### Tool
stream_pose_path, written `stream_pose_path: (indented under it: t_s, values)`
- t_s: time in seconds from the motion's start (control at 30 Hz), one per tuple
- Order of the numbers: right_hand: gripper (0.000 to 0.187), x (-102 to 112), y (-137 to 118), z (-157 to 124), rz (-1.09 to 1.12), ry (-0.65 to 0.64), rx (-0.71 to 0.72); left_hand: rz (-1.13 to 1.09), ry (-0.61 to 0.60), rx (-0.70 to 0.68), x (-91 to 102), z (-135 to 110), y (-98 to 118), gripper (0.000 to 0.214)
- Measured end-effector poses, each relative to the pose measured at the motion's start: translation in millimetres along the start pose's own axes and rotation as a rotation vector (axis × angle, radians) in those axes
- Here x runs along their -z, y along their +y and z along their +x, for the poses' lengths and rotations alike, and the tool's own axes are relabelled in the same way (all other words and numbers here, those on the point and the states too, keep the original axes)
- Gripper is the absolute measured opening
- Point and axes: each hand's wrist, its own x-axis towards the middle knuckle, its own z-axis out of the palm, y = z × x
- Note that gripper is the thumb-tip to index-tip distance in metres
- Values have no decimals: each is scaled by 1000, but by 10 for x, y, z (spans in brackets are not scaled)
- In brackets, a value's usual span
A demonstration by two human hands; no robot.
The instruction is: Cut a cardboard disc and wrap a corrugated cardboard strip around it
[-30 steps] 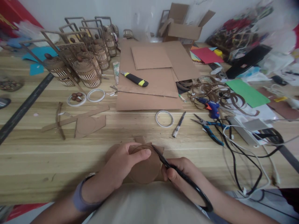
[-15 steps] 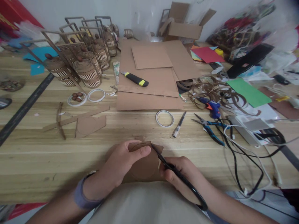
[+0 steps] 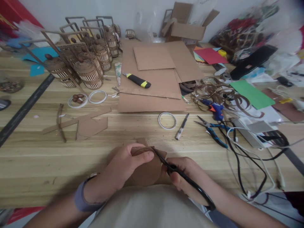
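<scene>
A brown piece of cardboard (image 3: 147,172) with a rounded outline is held close to my body at the table's front edge. My left hand (image 3: 128,163) grips it from the left, thumb on top and fingers underneath. My right hand (image 3: 182,174) is wrapped round the handles of black scissors (image 3: 192,186). Their blades meet the cardboard's upper right edge, just beyond my left thumb, and a cut flap sticks out to the right of them. A cardboard scrap (image 3: 142,141) lies on the table just past my left fingers.
Beyond my hands lie a white ring (image 3: 167,120), a pen (image 3: 182,126) and pliers (image 3: 211,129). A utility knife (image 3: 136,80) rests on stacked cardboard sheets (image 3: 152,106). Several small woven baskets (image 3: 87,74) stand at the left. Cables (image 3: 239,167) and a glue gun (image 3: 216,109) are at the right.
The cardboard has turned slightly in my left hand, so more of its rounded outline shows. The scissors' handles have shifted a little to the right, with the blades still on the edge.
</scene>
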Motion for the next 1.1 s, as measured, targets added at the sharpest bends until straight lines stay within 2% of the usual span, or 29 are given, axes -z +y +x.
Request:
stream_pose_path:
  t_s: [0.17,0.5,0.7,0.97,1.1]
  values:
    - [84,-8,3,7,-18,15,-42,26,46,32,-10,4,-3,36]
    - [81,27,4,-11,-22,-55,-42,12,85,18,-42,-14,3,28]
    - [80,2,30,-39,-46,-30,-49,14,43,29,-36,-19,8,28]
    - [78,18,-62,-31,-12,-117,-59,39,64,58,-35,-53,7,35]
    - [76,8,-64,-36,-3,-113,-53,44,67,49,-30,-45,5,35]
